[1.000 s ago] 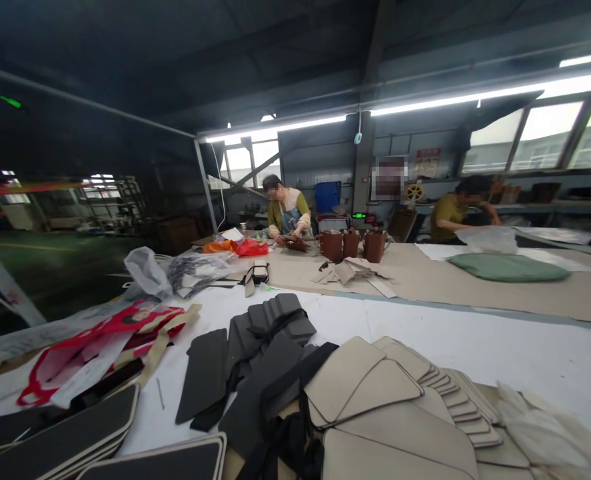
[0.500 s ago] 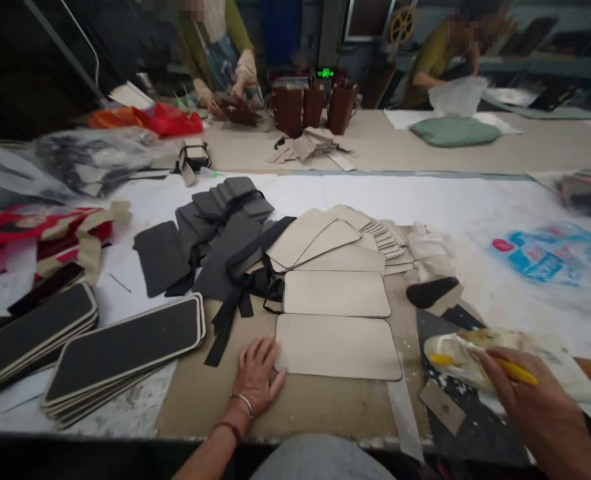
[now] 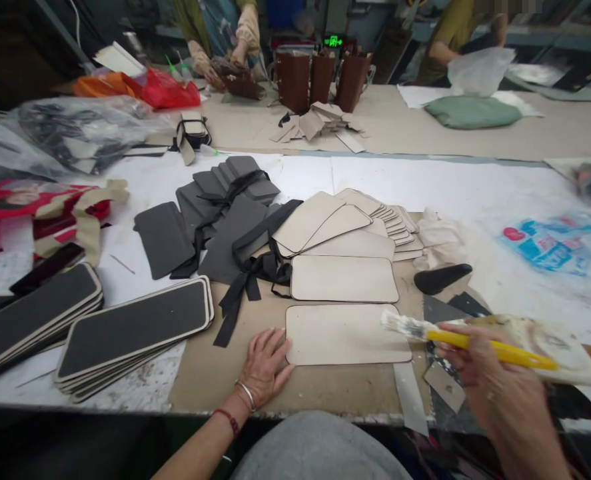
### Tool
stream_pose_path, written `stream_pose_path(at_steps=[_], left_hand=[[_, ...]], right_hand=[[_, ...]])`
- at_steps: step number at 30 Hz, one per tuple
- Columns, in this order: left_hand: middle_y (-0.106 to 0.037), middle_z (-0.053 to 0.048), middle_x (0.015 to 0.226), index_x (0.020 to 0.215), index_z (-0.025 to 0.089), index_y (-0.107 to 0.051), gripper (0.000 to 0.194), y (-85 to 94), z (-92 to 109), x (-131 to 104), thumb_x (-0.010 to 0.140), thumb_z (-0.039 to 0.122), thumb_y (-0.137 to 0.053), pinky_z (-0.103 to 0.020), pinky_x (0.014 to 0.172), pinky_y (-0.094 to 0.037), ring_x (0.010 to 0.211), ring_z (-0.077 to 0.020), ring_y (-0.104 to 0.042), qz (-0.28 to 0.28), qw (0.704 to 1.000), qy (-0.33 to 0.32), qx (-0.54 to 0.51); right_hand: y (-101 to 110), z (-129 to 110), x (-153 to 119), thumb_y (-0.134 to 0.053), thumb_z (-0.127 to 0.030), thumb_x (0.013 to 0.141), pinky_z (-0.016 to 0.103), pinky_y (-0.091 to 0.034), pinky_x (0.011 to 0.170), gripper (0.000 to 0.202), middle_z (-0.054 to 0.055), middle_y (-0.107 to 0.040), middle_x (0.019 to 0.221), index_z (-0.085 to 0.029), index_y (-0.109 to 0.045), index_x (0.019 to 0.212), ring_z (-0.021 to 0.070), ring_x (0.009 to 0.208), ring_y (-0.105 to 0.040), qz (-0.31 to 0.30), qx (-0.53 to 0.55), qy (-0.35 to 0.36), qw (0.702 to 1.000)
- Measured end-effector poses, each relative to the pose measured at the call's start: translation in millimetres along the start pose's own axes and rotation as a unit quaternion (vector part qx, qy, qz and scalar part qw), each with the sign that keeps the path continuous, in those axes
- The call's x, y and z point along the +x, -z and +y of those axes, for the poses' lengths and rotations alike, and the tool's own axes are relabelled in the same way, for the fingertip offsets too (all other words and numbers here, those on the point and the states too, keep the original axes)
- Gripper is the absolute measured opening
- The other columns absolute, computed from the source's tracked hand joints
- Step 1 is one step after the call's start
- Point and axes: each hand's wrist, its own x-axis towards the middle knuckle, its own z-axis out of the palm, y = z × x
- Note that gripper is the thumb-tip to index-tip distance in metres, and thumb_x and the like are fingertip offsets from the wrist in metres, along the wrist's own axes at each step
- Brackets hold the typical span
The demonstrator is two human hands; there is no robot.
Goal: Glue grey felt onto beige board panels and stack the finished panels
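My left hand [image 3: 268,367] lies flat with fingers spread, its fingertips at the left edge of the nearest beige panel [image 3: 342,335]. In my right hand [image 3: 495,380] is a yellow-handled brush [image 3: 490,347], its white-coated bristles over the right end of that panel. A second beige panel [image 3: 344,279] lies just behind, and a fan of beige pieces [image 3: 325,223] spreads beyond it. Under the brush hand's far side sits a glue-smeared container [image 3: 550,343], partly hidden.
Dark grey pieces [image 3: 162,240] and black straps lie behind left. Stacks of dark panels [image 3: 138,330] fill the near left. A black tool [image 3: 442,278] rests at right. Across the table, two people handle materials near brown holders [image 3: 292,80].
My right hand has brought the brush left from the container to the nearest panel. My left hand stays at the panel's left edge. The camera view has tilted down slightly.
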Motion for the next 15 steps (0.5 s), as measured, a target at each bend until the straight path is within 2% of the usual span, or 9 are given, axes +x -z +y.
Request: stream_pose_path(at_steps=[4,8,12,15], left_hand=[[-0.059,-0.008,0.118,0.11,0.02,-0.057,0.034,4.2,-9.0,2.5,0.08,0.035,-0.053,-0.043,0.095,-0.034,0.114,-0.0251,-0.042,-0.007,0.999,-0.037,-0.028],[-0.061,-0.007,0.116,0.109,0.02,-0.057,0.034,4.1,-15.5,6.6,0.079,0.036,-0.053,-0.044,0.092,-0.034,0.111,-0.0248,-0.046,-0.014,0.998,-0.053,-0.034],[-0.061,-0.007,0.116,0.11,0.021,-0.056,0.036,1.8,-15.1,5.6,0.078,0.037,-0.053,-0.045,0.092,-0.034,0.11,-0.0256,-0.047,-0.023,0.998,-0.043,-0.04],[-0.059,-0.008,0.12,0.115,0.021,-0.054,0.041,-1.5,-12.2,-5.0,0.077,0.037,-0.054,-0.049,0.093,-0.033,0.112,-0.0279,-0.046,-0.045,0.997,-0.036,-0.043]], right_hand=[[-68.5,24.4,-19.2,-0.068,-0.046,0.069,0.029,-0.053,0.062,0.033,0.006,-0.064,0.087,-0.019,-0.057,0.082,0.0146,0.065,-0.061,-0.125,0.091,-0.12,0.981],[-114.3,44.2,-34.5,-0.068,-0.047,0.068,0.031,-0.052,0.062,0.034,0.005,-0.064,0.084,-0.018,-0.057,0.082,0.0146,0.062,-0.06,-0.195,0.079,-0.133,0.969],[-139.2,51.6,-36.9,-0.067,-0.051,0.067,0.033,-0.052,0.06,0.036,0.005,-0.064,0.08,-0.018,-0.057,0.079,0.016,0.058,-0.059,-0.208,0.032,-0.121,0.97],[-140.8,53.7,-37.5,-0.065,-0.055,0.066,0.034,-0.052,0.06,0.039,0.004,-0.063,0.076,-0.018,-0.058,0.077,0.0173,0.059,-0.059,-0.208,0.009,-0.116,0.971]])
